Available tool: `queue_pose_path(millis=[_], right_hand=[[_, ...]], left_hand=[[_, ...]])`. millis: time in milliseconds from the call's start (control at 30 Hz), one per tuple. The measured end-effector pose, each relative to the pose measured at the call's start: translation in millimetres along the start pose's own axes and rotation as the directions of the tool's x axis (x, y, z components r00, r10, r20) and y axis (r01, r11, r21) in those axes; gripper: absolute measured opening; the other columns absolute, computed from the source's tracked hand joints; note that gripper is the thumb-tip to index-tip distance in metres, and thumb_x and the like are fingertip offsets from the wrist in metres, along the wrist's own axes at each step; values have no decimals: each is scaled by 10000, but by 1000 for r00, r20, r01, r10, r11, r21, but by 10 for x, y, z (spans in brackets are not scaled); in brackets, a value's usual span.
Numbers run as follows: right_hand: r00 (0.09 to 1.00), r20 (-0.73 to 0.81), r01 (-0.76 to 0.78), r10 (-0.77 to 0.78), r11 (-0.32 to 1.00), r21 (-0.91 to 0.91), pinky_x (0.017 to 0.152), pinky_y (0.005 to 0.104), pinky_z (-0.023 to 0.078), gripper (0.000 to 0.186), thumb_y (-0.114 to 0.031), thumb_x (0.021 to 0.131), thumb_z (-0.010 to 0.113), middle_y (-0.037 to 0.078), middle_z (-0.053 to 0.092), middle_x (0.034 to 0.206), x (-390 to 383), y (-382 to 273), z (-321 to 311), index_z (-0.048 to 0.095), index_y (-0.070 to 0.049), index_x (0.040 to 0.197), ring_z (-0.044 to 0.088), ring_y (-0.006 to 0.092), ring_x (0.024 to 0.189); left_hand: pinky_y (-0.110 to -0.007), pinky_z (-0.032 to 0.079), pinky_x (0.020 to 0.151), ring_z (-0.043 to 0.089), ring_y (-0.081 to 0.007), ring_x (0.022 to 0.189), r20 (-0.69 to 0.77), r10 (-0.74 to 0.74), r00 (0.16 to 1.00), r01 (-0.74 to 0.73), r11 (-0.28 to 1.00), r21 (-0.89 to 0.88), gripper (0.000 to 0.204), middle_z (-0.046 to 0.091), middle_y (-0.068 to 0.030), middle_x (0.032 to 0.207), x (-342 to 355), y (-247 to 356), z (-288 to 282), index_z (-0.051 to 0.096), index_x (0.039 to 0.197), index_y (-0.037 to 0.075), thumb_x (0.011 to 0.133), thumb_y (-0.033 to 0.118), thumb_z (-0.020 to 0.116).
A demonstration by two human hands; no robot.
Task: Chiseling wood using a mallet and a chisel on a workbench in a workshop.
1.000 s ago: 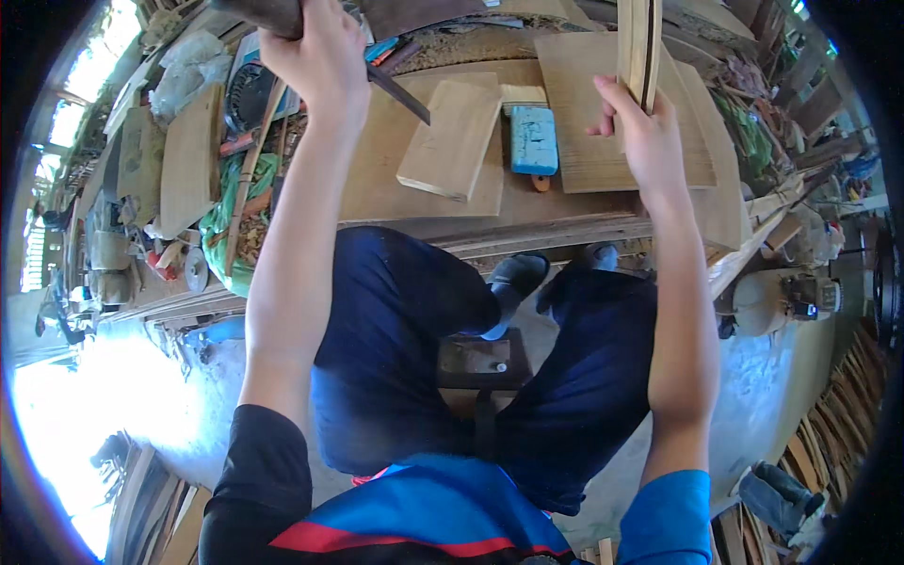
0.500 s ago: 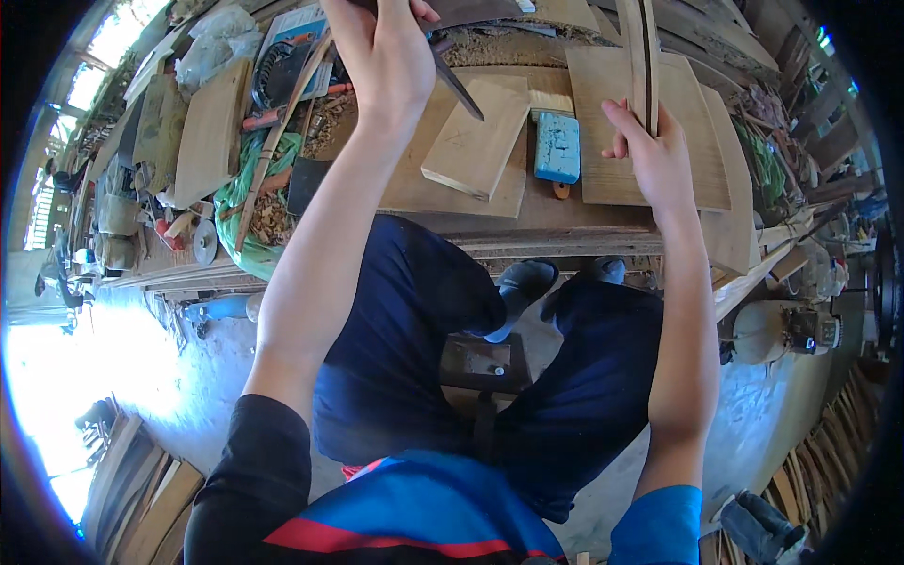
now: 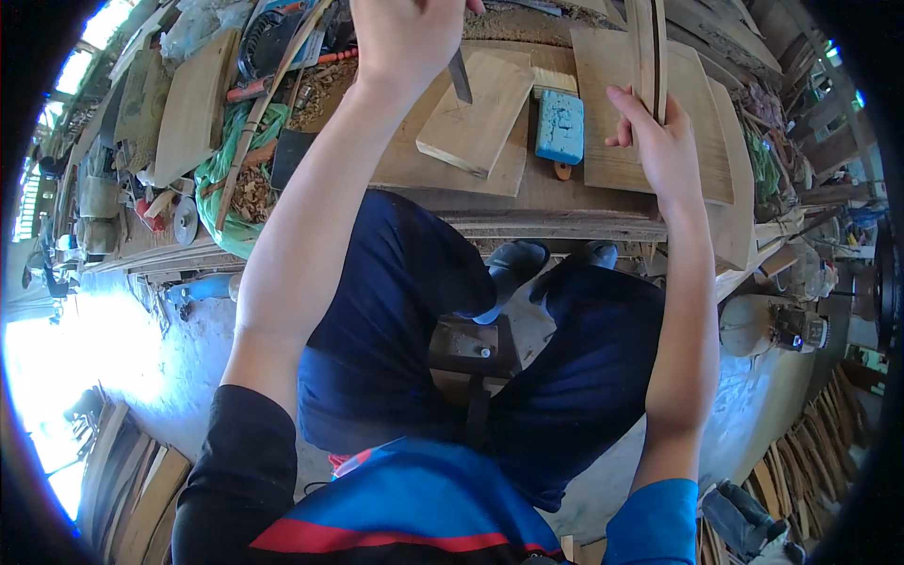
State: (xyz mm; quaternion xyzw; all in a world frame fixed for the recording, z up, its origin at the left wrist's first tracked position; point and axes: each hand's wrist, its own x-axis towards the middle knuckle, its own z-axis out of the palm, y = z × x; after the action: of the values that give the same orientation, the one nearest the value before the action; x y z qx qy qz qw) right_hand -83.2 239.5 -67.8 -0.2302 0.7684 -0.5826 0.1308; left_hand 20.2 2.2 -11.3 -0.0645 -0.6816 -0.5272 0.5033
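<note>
My left hand (image 3: 405,38) is at the top edge of the picture, its fingers mostly cut off. A narrow dark metal blade (image 3: 460,79) sticks out beside it, tip pointing down over a small pale board (image 3: 476,113); its handle is hidden. My right hand (image 3: 662,141) is wrapped round the lower end of a long wooden strip (image 3: 647,47) with a dark line along its length. That strip stands over a wide flat board (image 3: 607,104). Between the two boards lies a worn blue block (image 3: 560,127) with a pale wooden piece (image 3: 554,80) behind it.
A green plastic bag (image 3: 221,184) of wood shavings sits at the bench's left, near a leaning board (image 3: 196,108) and a metal disc (image 3: 185,220). My legs are beneath the bench edge (image 3: 565,202). Stacked wood strips (image 3: 833,447) lie at right.
My left hand has shifted right and further up in the picture, and the blade stands steeper, with less of it showing. My right hand still holds the strip. The view has tilted slightly.
</note>
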Motion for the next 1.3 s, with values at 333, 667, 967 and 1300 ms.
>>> queue_pose_path(millis=[333,667,967,1300], right_hand=[[999,16,35,-35,999,-25,675,304,564,411,-387,900,785,16,610,728,-26,1,44,669,-12,1020,594,95,657],[999,35,33,-32,998,-45,679,300,575,470,-417,882,796,54,660,797,-9,25,23,677,3,1057,630,115,689],[999,41,27,-23,994,-106,726,315,585,570,-481,872,781,65,657,760,0,50,13,688,20,1128,662,137,725],[999,23,34,-31,991,-129,720,321,589,580,-518,868,777,46,630,728,-6,45,12,693,2,1111,649,134,712]], left_hand=[[-284,543,508,584,-124,575,-14,8,1000,-10,988,-153,192,573,-79,856,-8,-44,41,404,1133,41,1054,80,575],[-269,488,446,515,-104,489,-36,42,998,-41,998,45,210,538,-34,755,-18,-63,27,422,1141,41,1048,105,599],[-260,436,417,504,-104,464,-64,27,998,-20,993,112,215,537,-27,745,-48,-41,48,431,1137,43,1047,126,608],[-256,426,412,504,-96,471,-62,27,998,-22,997,80,237,539,-19,740,-74,-16,102,431,1121,48,1028,120,637]])
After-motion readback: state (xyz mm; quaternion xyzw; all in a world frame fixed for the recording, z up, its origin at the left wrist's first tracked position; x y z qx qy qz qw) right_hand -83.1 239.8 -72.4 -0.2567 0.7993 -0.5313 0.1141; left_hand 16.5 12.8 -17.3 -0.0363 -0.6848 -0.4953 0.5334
